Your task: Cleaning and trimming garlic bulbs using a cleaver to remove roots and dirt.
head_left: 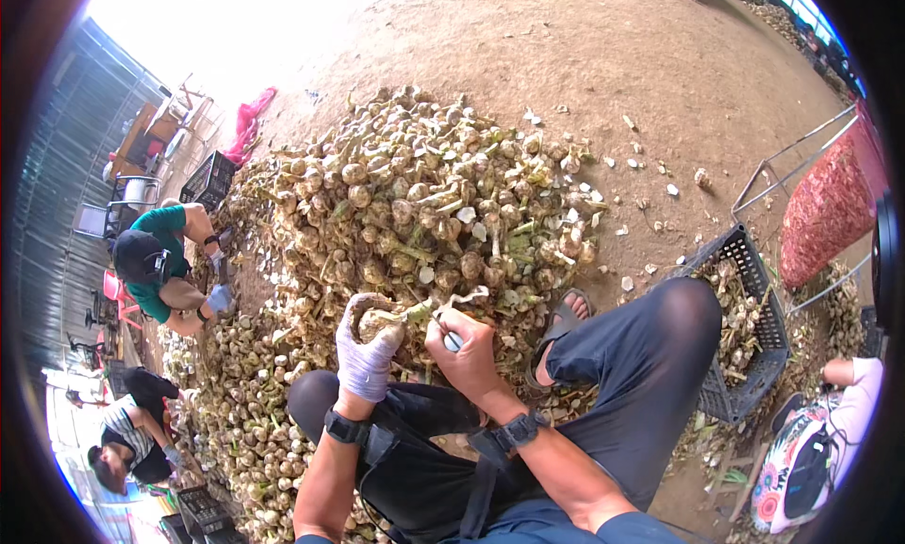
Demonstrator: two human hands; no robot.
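A garlic bulb (379,325) with its stem is gripped in my left hand (366,360), which wears a pale glove. The stem (415,311) points right, toward my bare right hand (467,351). My right fingers are closed around a small tool (453,341); its pale, rounded handle end shows, while the rest is hidden by the hand. A curled dry strip (467,297) sticks up beside my right fingers. Directly beyond both hands rises a large heap of garlic bulbs (405,200), many with stems attached.
At my right knee stands a black crate (764,355) holding garlic stems. A red mesh sack (825,209) hangs in a metal frame behind it. Two co-workers, one in a green shirt (170,225), one in stripes (123,433), sit at left. Garlic scraps litter the dirt floor (622,101).
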